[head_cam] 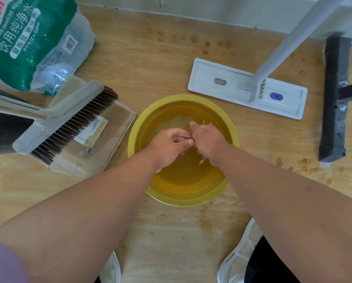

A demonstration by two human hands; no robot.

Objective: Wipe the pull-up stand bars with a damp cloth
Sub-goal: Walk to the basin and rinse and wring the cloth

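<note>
on stained wood floor (171, 231), yellow basin (134, 127); left hand (169, 146) and right hand (207, 141) both gripping wet cloth (201, 161)

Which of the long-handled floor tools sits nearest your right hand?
The flat white mop: its head lies just beyond the yellow basin, up-right of the right hand. The broom rests on its dustpan, left of the basin.

Over a yellow basin (142, 123) of water on the wooden floor (171, 64), the left hand (169, 147) and right hand (208, 141) grip a wet cloth (201, 161).
</note>
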